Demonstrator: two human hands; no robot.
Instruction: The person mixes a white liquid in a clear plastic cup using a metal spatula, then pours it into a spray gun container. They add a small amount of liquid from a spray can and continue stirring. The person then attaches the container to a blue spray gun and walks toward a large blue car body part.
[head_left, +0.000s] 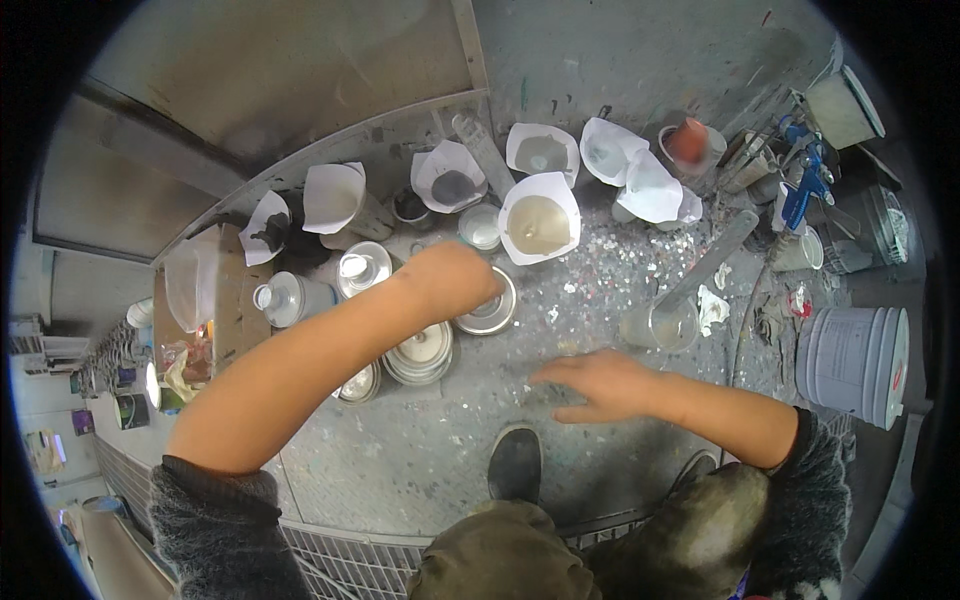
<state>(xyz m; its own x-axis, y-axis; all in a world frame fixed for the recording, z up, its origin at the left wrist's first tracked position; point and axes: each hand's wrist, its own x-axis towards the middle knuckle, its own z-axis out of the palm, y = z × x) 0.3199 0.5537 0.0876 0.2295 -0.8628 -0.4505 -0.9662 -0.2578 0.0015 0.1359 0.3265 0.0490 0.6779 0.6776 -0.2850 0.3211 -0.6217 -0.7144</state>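
Note:
My left hand (455, 278) is closed over the top of a round metal can (490, 312) on the paint-spattered floor, gripping its lid. Two more silver cans (420, 352) sit just left of it, under my forearm. My right hand (598, 383) hovers flat with fingers spread above the floor to the right, holding nothing. A clear plastic cup (660, 325) with a flat stirring stick (715, 255) stands just beyond that hand. A white paper cone filter (540, 225) holding beige liquid sits behind the gripped can.
Several more paper filters (452, 178) on cups line the wall. A white bucket (855, 360) stands at right, blue spray guns (805, 185) behind it. Bottles and tins (290, 298) crowd the left. My shoe (516, 462) rests on the floor near a metal grate (340, 555).

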